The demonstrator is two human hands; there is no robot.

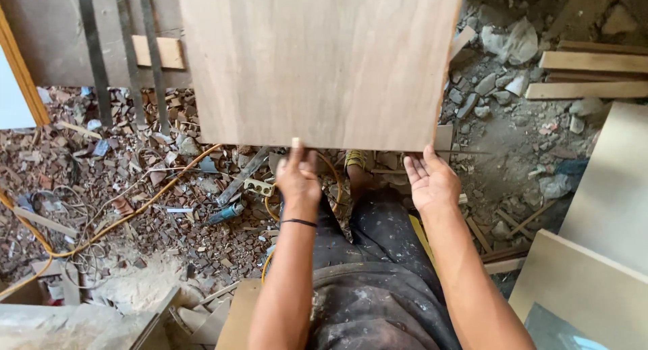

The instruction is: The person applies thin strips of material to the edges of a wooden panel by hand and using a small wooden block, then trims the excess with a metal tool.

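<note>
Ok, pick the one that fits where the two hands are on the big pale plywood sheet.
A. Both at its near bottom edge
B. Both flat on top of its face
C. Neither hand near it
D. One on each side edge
A: the left hand and the right hand both meet the near bottom edge of the big pale plywood sheet.

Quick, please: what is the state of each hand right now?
Left hand: closed on the bottom edge of the large pale plywood sheet.
Right hand: open, palm up, fingertips at the sheet's bottom edge.
</note>
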